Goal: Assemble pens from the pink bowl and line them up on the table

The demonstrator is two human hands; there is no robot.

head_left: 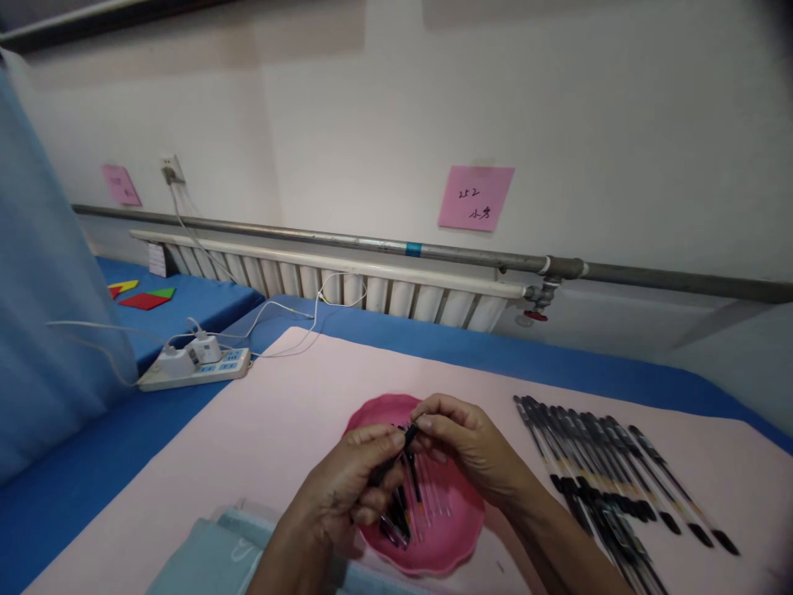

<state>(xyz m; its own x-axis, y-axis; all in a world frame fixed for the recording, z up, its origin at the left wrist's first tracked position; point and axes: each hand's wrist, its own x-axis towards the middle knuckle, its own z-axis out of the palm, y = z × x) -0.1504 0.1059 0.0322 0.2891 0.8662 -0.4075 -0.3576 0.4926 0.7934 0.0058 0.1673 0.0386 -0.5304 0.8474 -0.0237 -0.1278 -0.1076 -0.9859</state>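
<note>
Both hands meet over a pink scalloped dish (458, 545). My left hand (347, 475) is closed around a dark pen (410, 435), whose black end shows between the fingertips. At that same end my right hand (474, 446) pinches with thumb and forefinger; its grip partly hides the tip. Inside the dish lie clear tubes (427, 487) and black pen parts (402, 512), partly covered by my left hand. To the right, several black-capped pens (588, 446) form a slanting row on the pale pink sheet, with more pens (619, 529) overlapping their lower ends.
Folded light-blue cloth (204, 558) lies at the front left. A white power strip (195, 370) with chargers and trailing cables sits on the blue surface (92, 463). Behind are a radiator (372, 289), a pipe with a red valve (536, 315) and a blue curtain (49, 289).
</note>
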